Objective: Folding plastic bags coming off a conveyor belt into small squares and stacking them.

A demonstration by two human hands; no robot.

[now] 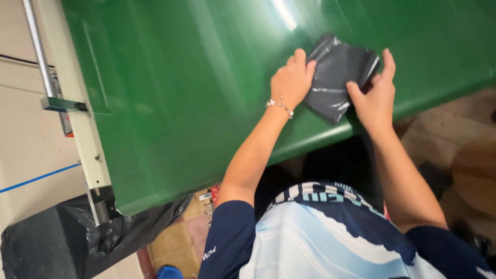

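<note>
Two hands pinch a folded grey plastic mailer bag on the green surface, far right: left hand and right hand closed on opposite edges. Likely light, floppy, slick; grip edges.

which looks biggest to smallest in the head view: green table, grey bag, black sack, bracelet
1. green table, fills most of the view
2. black sack at lower left, cut off by the frame edge
3. grey bag, held by both hands on the table
4. bracelet on the left wrist
</note>
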